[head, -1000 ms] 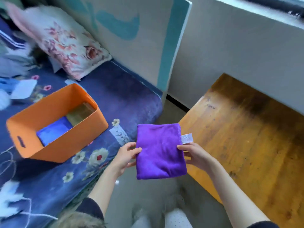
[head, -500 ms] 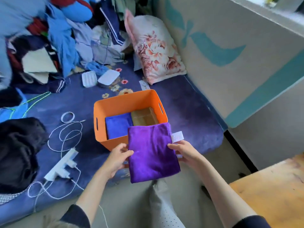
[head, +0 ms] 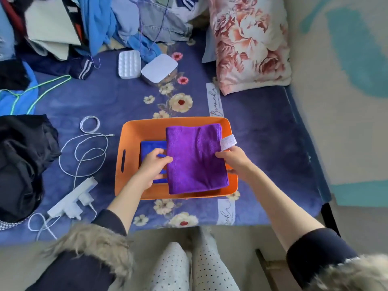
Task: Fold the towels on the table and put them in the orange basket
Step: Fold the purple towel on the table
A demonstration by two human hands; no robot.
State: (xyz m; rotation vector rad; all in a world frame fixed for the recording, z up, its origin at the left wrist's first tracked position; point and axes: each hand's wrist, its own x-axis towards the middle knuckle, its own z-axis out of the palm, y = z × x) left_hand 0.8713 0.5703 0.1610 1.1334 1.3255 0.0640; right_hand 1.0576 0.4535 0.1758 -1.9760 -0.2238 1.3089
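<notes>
Bed (head: 262, 143): purple towel (head: 195, 158) between hands (head: 154, 166).

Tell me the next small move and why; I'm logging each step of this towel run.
Probably lower the purple towel into the orange basket and let go. Both the left hand and right hand grip its edges above the opening, beside the blue towel already inside.

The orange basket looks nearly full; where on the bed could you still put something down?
Right of the orange basket, bare blanket runs to the bed's edge, below the floral pillow. Left is crowded: white cable, power strip, black clothes.
</notes>
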